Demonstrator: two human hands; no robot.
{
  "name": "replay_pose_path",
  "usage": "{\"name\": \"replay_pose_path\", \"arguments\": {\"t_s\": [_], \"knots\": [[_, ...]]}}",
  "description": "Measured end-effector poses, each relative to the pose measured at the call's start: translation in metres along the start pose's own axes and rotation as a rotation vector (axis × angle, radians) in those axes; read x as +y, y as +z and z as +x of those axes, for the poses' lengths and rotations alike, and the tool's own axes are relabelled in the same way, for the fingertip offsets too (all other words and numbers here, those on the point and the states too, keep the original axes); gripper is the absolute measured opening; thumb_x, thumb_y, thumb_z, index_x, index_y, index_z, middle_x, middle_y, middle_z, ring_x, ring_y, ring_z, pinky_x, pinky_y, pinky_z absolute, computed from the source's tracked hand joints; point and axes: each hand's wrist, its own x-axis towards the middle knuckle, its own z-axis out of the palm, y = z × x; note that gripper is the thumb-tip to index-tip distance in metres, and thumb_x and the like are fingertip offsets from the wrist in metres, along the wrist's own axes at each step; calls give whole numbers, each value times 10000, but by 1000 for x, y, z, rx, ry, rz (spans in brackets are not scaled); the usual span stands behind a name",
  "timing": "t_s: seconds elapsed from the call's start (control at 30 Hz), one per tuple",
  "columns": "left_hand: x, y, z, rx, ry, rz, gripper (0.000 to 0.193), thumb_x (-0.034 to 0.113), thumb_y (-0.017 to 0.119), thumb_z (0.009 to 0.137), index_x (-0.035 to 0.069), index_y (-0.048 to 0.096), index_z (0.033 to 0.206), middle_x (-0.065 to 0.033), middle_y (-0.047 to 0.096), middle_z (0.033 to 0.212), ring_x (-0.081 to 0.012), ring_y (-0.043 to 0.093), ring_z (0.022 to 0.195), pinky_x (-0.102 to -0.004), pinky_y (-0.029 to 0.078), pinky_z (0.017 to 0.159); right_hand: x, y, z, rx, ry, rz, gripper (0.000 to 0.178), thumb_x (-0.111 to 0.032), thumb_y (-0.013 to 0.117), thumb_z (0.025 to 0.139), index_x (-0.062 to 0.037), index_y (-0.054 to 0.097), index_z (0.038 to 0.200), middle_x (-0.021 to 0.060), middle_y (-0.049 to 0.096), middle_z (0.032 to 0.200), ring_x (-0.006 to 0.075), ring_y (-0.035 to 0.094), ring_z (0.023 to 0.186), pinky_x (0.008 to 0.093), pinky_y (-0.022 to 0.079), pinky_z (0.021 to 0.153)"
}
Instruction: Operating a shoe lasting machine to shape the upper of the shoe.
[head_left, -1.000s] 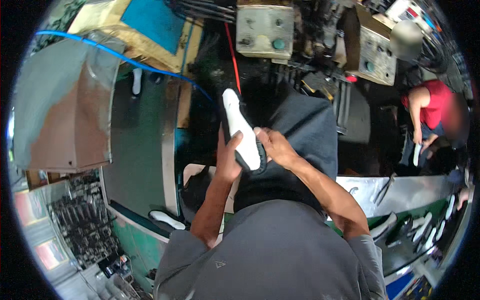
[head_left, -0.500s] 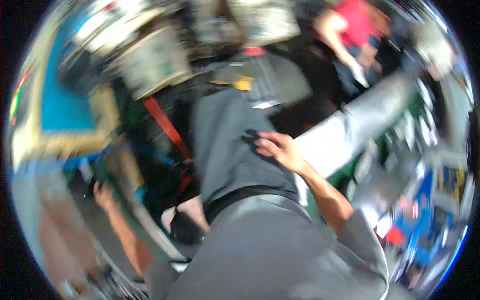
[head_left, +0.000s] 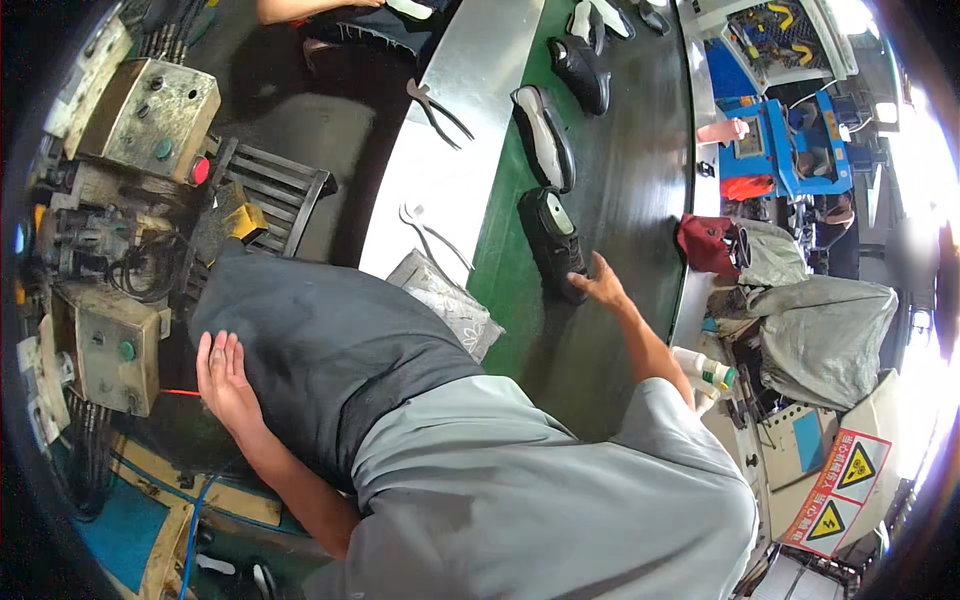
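Note:
My right hand [head_left: 603, 287] reaches over the conveyor with thumb and fingers apart, its fingertips at the near end of a black shoe [head_left: 553, 240]. Whether they press on the shoe is hard to tell. My left hand [head_left: 229, 385] is open, fingers stretched out, beside my dark-clad leg and with nothing in it. Beyond the nearest shoe on the green belt [head_left: 497, 235] lies a black shoe with a pale sole [head_left: 543, 140]. On the metal ledge [head_left: 385, 215] left of the belt rest pliers [head_left: 425, 232], a second pair of pliers [head_left: 437, 112] and a grey patterned packet [head_left: 447, 305].
A machine with worn control boxes [head_left: 118, 345] stands at left, near a slatted dark stool [head_left: 275, 195]. Farther up the belt are several more shoes [head_left: 580, 75]. A co-worker's arm [head_left: 300, 8] shows at the top. Right of the belt are a dark red bag [head_left: 708, 245] and a cloth-covered machine [head_left: 825, 335].
My view has swung right, from the machines to the conveyor. My right hand has gone from over my leg to the shoe; my left hand is now beside my leg.

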Motion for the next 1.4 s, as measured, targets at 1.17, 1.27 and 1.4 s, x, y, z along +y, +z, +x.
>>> {"name": "replay_pose_path", "arguments": {"t_s": [1.17,1.27,1.4], "knots": [[-16,32,-112,-335,-150,-606,910,-56,633,836,-30,335,1695,-142,561,1587,-272,511,1518,-422,365,1288,-502,109,-144,-935,-1109,63,431,-169,527,1094,74,620,1437,61,570,842,148,532,779,367,481,699],[-3,23,-95,-312,-147,-509,858,29,657,959,1,293,1736,-154,505,1662,-280,452,1568,-422,329,1312,-507,100,-161,-959,-1128,96,395,-126,536,1071,95,626,1385,163,605,865,203,588,779,393,506,714],[29,21,-16,-159,-18,-33,683,284,668,1111,6,423,1684,-132,575,1574,-219,528,1453,-369,394,1238,-523,90,-175,-1047,-1121,10,518,-96,516,1023,157,571,1472,368,707,1284,482,719,1191,469,549,1062]]}}
